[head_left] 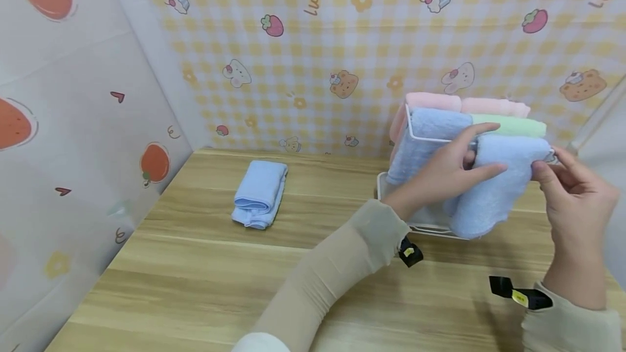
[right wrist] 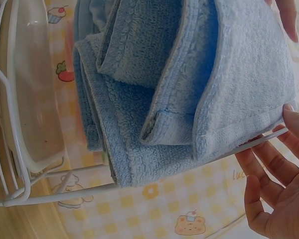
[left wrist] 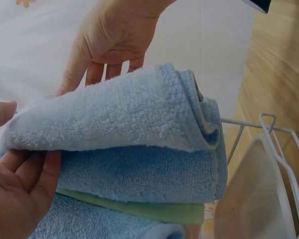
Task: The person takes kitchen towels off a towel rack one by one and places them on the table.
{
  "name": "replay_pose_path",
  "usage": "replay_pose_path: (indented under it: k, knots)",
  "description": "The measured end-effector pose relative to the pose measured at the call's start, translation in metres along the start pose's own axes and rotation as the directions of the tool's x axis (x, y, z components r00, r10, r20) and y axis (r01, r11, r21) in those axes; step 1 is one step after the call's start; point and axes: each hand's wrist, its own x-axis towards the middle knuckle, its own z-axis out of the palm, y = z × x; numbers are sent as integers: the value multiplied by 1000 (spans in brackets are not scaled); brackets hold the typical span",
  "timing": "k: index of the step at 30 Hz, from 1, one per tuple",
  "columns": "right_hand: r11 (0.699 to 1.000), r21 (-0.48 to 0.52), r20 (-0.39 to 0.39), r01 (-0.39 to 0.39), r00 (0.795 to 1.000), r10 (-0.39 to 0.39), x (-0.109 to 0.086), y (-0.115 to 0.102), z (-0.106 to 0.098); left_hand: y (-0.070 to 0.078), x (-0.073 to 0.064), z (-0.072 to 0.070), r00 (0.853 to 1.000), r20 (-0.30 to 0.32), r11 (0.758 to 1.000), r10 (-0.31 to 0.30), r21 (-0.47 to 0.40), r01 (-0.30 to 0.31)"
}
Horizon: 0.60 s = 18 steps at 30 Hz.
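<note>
A light blue towel [head_left: 504, 186] hangs folded over the front rail of a white wire rack [right wrist: 65, 195]. My right hand [head_left: 582, 197] pinches its right end at the top, thumb in front and fingers behind near the rail. At the opposite end is my left hand [head_left: 447, 164], thumb and index finger spread and straight. In the left wrist view its fingertips touch the towel's lower edge. Behind hang another blue towel [head_left: 423, 154], a green towel [head_left: 511, 125] and two pink towels [head_left: 432, 101], partly hidden by those in front.
Apart from the rack, a folded light blue towel [head_left: 259, 194] lies on the wooden table [head_left: 205, 281] to the left. A pale tray [right wrist: 37, 99] forms the rack's base. Patterned cloth [head_left: 313, 53] covers the back wall, close behind the rack.
</note>
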Motion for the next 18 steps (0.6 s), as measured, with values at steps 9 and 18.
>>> replay_pose_path:
  k: [9, 18]
  knots:
    - [999, -32, 4, -6, 1000, 6, 0, 0, -2, -1, 4, 2, 997, -71, 998, 9, 55, -5]
    - [1000, -8, -126, -5, 992, 4, 2, 3, 1, 2, -3, 0, 995, -102, 1000, 7, -5, -8]
